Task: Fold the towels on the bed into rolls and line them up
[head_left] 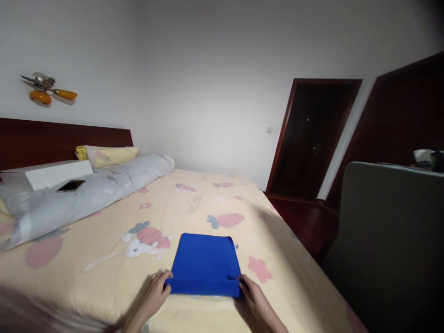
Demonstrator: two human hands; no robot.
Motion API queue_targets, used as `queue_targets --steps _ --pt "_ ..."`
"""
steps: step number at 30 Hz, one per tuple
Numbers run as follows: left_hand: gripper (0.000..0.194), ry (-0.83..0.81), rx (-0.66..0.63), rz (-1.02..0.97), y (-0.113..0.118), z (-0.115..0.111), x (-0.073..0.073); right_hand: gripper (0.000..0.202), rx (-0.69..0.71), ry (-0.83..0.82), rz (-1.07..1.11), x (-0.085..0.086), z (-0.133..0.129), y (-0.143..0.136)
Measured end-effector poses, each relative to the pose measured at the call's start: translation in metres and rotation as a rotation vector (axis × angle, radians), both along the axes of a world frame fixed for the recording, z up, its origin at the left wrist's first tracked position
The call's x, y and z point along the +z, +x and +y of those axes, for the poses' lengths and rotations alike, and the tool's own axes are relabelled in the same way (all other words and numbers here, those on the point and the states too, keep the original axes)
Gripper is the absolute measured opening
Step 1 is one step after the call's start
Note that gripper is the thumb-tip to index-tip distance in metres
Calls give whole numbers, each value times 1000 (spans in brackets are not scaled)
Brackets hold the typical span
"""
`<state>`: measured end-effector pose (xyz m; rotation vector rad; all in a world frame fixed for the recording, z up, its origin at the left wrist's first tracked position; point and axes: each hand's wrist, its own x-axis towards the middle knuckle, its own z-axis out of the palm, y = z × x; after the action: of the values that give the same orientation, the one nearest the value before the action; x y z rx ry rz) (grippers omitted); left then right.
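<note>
A blue cloth (207, 256) lies flat on the bed, its near edge folded over into a narrow band. My left hand (158, 289) pinches the left end of that folded band. At the right end, my right hand (252, 293) grips the fold between thumb and fingers. Under the cloth spreads a pale yellow bedsheet (194, 208) printed with carrots, flowers and a rabbit. A small tag shows at the cloth's right side.
A long grey rolled quilt (114, 182) lies along the headboard side, with a phone (71, 186) on it. Behind are a white box (57, 175) and a yellow pillow (111, 156). A dark chair back (388, 240) stands at right, before a door (312, 138).
</note>
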<state>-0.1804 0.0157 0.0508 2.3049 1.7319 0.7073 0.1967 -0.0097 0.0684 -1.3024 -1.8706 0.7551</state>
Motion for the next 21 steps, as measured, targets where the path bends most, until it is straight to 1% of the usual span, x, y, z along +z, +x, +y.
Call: queue_targets --steps 2,4,7,8,9,10,11,13,14,15,16,18,19,21 --pt "30 -15 86 50 7 8 1 30 -54 56 -50 -2 12 -1" --pt "30 2 171 117 13 14 -2 26 -142 143 -190 -12 23 -3" --pt "38 108 278 188 23 17 -16 20 -316 322 -430 -31 30 -11" --pt "41 162 292 200 28 15 -22 20 -359 393 -477 -36 29 -17" --pt "44 219 280 206 35 12 -28 22 -382 465 -500 -40 27 -26" --pt "47 275 230 209 44 9 -35 29 -382 527 -506 -44 23 -36" --pt "50 324 143 215 56 5 -40 36 -352 573 -504 -46 20 -49" --pt "54 376 -78 235 80 -3 -48 49 -219 612 -512 -49 12 -74" --pt "57 380 -175 248 92 -7 -50 53 -139 612 -526 -49 10 -84" --pt "62 369 -244 260 101 -11 -50 57 -68 601 -545 -50 7 -90" --pt "66 344 -278 270 106 -13 -49 59 -15 591 -566 -51 6 -93" --pt "71 271 -290 283 104 -15 -43 65 13 570 -594 -53 4 -87" --pt "71 233 -289 290 97 -15 -38 68 4 557 -603 -55 4 -79" --pt "69 175 -287 303 75 -13 -29 70 -19 518 -623 -59 2 -56"
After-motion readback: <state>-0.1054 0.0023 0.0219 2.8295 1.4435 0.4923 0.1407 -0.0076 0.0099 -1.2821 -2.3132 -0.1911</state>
